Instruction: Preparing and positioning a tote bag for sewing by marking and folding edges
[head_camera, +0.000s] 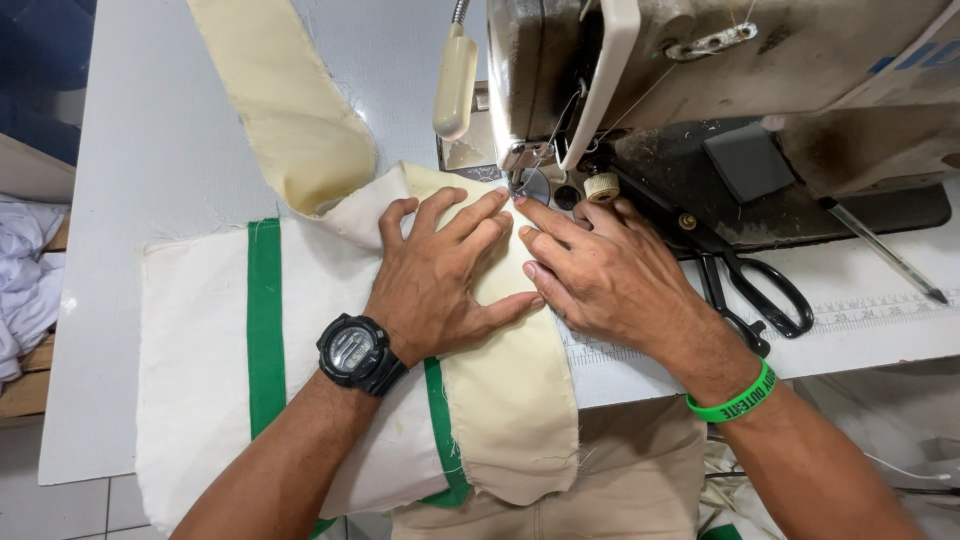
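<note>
Cream strap (510, 390) of webbing lying over white canvas (200, 350) with green stripes (265, 325), both spread flat on the pale counter (150, 130) and fed toward the needle (517, 183) of the sewing machine (720, 60). Left hand (440, 280) pressed palm-down on the strap, fingers splayed and extended toward the presser foot, gripping nothing, merely pinning the layers; black watch (355, 352) on that wrist. Right hand (600, 275) likewise flat and open, fingertips (530, 215) just beside the needle, green wristband (735, 400) at the wrist, forearm angled in from the lower right. Likely risk: fingertips of both hands very near the needle, so a slip forward could bring a puncture. Also possible: uneven pressure between the two palms letting the strap skew off the canvas, giving a crooked seam or a pucker. Loose upper length of strap (290, 110) curling away across the counter, perhaps liable to drag and pull the work sideways. Black scissors (750, 285) lying just beside the right hand, close enough to be knocked.
</note>
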